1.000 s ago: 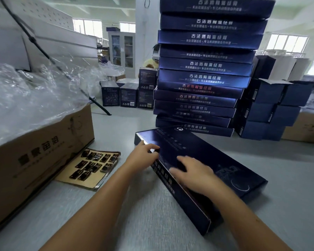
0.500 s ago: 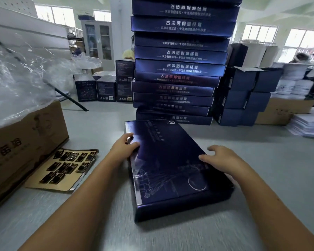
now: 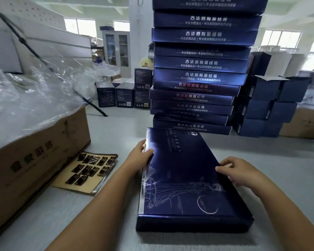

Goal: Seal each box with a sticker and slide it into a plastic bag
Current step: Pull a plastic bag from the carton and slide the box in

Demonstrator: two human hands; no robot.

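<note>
On either long edge of the flat navy box (image 3: 179, 187), the left hand (image 3: 141, 154) grips with its thumb on the lid, and the right hand (image 3: 237, 171) curls its fingers over the opposite edge. The hands are well apart with the box clamped between them, probably to square it lengthwise. It lies flat on the grey table (image 3: 116, 134), far end just short of the tall stack (image 3: 198, 75); the sticker sheet (image 3: 87, 169) and the carton (image 3: 34, 156) heaped with plastic bags (image 3: 25, 98) sit to the left, likely kept within reach for sealing and bagging.
</note>
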